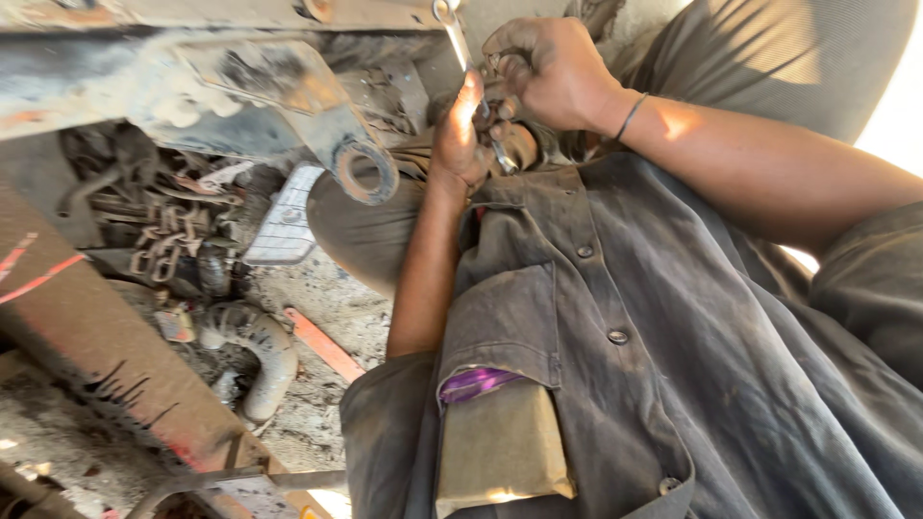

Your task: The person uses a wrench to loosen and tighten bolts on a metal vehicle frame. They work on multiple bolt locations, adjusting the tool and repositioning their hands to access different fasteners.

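Observation:
A silver spanner [454,31] stands nearly upright at the top centre, under a rusty metal frame [240,14]. My left hand [460,135] reaches up with its palm and fingers laid along the spanner's lower shank, whose end sticks out past the palm. My right hand [550,67], a thin band on its wrist, has its fingers curled around the spanner's middle just beside the left hand. Both hands touch each other. My dirty grey buttoned shirt [625,317] fills the lower right, with a tan packet [500,447] in its chest pocket.
A grey bracket with a round eye [365,171] hangs left of the hands. Below it lie a ribbed metal plate [286,216], a rusty chain [168,235], a bent grey hose [258,351], an orange strip [322,344] and a brown beam [87,336] on dusty ground.

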